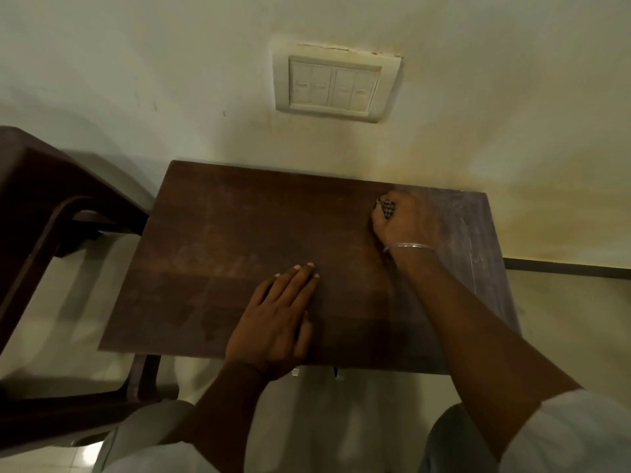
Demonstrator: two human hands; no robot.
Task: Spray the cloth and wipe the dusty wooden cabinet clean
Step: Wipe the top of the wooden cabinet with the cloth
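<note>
Rests the left hand (273,322) flat, fingers straight and relaxed, on the near middle of the wooden cabinet (222,233) top. Clenches the right hand (404,225) round a bunched checked cloth (387,209), pressed on the top's far right, near the wall (170,80). Wears a thin bangle (409,246) on that wrist.

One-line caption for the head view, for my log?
Right hand grips a checked cloth on the wooden cabinet, far right; left hand lies flat near its front.
</note>
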